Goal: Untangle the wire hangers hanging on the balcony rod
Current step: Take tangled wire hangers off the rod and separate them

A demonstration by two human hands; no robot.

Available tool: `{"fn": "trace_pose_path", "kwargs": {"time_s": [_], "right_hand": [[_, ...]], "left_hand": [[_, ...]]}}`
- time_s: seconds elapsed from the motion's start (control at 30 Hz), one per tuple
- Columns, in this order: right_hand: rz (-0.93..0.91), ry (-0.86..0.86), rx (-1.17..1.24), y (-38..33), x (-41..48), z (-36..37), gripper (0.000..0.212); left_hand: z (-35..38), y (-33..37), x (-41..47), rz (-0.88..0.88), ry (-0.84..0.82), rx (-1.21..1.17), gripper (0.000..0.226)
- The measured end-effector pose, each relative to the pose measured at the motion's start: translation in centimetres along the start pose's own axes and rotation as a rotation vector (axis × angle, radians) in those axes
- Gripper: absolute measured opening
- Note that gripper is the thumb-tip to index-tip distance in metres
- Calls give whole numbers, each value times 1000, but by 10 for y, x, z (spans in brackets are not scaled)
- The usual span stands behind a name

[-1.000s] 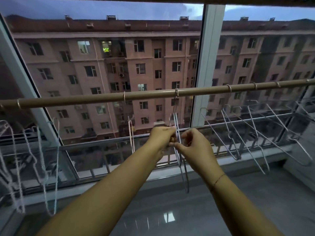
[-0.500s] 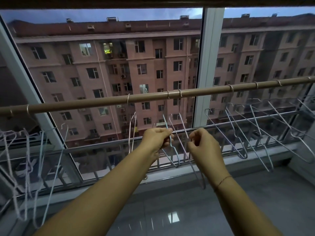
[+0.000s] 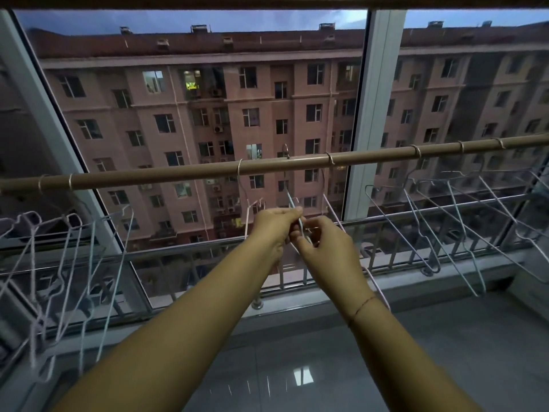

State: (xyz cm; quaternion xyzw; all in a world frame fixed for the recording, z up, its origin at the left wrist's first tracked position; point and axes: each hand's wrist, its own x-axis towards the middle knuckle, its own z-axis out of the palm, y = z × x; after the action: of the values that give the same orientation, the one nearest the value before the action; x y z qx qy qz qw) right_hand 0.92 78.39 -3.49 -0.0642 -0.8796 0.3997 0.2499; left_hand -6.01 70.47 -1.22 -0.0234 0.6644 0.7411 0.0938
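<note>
dim dusk daylight through window [image 3: 208, 114] | floor [image 3: 303, 376] glare | wide-angle edge bending

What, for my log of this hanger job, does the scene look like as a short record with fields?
rod: runs across the view, hangers hooked along it
left hand: pinches the middle hanger
right hand: pinches the same hanger, close beside the left hand
hook: the middle hanger's, showing above the rod
left bunch: several hangers crowded together, wires overlapping
right bunch: hangers spaced along the rod, wires crossing
</note>
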Motion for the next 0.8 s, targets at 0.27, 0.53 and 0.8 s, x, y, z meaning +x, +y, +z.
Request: {"fn": "trace_pose_path", "kwargs": {"time_s": [0.27,0.53,0.8], "right_hand": [[-11,-43,84,2,-2,15,20],[-48,-21,213,24,-24,17,9],[-81,-263,9,45,-27,24,46]], "left_hand": [[-5,-9,17,-55,85,-21,17],[-41,-46,-12,-9,-8,174,12],[-82,-100,-50,139,-49,450,17]]}}
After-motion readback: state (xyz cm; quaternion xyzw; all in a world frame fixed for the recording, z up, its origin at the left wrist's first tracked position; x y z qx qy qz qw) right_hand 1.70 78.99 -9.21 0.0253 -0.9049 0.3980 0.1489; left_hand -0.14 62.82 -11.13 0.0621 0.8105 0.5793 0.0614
